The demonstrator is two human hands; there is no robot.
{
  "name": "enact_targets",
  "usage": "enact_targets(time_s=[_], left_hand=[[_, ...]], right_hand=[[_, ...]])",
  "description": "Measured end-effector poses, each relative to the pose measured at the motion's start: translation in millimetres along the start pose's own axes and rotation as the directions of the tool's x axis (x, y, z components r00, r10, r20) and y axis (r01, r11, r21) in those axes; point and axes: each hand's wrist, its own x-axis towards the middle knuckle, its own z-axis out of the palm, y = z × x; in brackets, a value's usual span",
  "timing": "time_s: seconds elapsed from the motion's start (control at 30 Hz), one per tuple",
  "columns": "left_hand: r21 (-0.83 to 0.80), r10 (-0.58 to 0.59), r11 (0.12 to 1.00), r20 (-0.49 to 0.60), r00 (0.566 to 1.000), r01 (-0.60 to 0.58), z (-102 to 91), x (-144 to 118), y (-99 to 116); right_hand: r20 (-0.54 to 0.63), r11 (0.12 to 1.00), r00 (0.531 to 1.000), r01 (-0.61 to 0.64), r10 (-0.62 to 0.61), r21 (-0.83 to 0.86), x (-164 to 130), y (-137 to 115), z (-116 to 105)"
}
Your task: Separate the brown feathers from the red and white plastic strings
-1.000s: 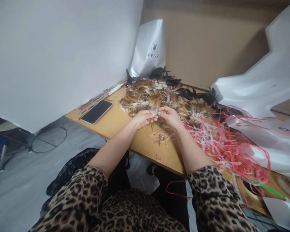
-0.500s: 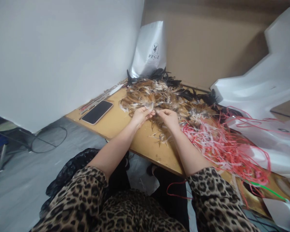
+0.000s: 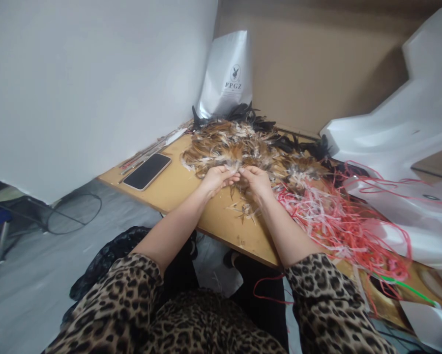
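Note:
A broad pile of brown, white and black feathers covers the far part of the wooden table. At its near edge my left hand is closed in a pinch, seemingly on a pale feather whose tip shows just beyond the fingers. Close beside it, fingertips nearly touching, my right hand is pinched too; what lies between its fingers is too small to make out. A few loose feather bits lie on the wood below my hands.
A tangle of red and white strings spreads to the right, beside a white machine body. On the left lies a phone. A silver bag stands at the back against the wall. A green cord crosses the right corner.
My hands have drawn slightly closer, the right fingertips shifting left to meet the left ones. The pile and the things around it look the same.

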Motion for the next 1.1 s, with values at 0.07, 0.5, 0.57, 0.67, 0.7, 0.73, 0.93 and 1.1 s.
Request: enact_targets(time_s=[0.07,0.5,0.57,0.67,0.7,0.73,0.93,1.1], left_hand=[[0.003,-0.019,1.0,0.007,1.0,0.019,-0.3,-0.2,-0.3],[0.151,0.025,0.988,0.011,1.0,-0.026,-2.9,3.1,-4.4],[0.19,0.029,0.981,0.022,0.999,-0.032,-2.2,2.7,-4.7],[0.223,0.032,0.974,0.038,0.999,-0.04,-2.4,2.3,-5.4],[0.228,0.032,0.973,0.046,0.998,-0.042,-2.8,2.2,-5.7],[0.234,0.03,0.971,0.056,0.998,-0.042,-3.3,2.1,-5.8],[0.308,0.017,0.95,0.102,0.995,-0.048,-4.4,-0.3,-3.8],[0.368,0.015,0.928,0.094,0.995,-0.049,-0.4,-2.7,-1.3]], right_hand=[[-0.008,0.998,0.999,0.042,-0.043,-0.041,-1.0,-0.3,0.9],[0.016,0.983,0.994,0.11,-0.109,-0.146,3.8,4.9,-3.1],[0.017,0.978,0.993,0.114,-0.113,-0.172,3.2,3.3,-3.4],[0.02,0.976,0.993,0.114,-0.112,-0.186,1.8,0.6,-3.7],[0.026,0.978,0.994,0.111,-0.108,-0.177,1.4,-0.2,-3.9],[0.036,0.981,0.994,0.107,-0.102,-0.164,1.1,-0.9,-4.4],[0.121,0.986,0.993,0.036,-0.017,-0.16,2.4,-3.6,-10.8],[0.146,0.959,0.989,0.066,-0.027,-0.275,0.7,-9.3,-11.0]])
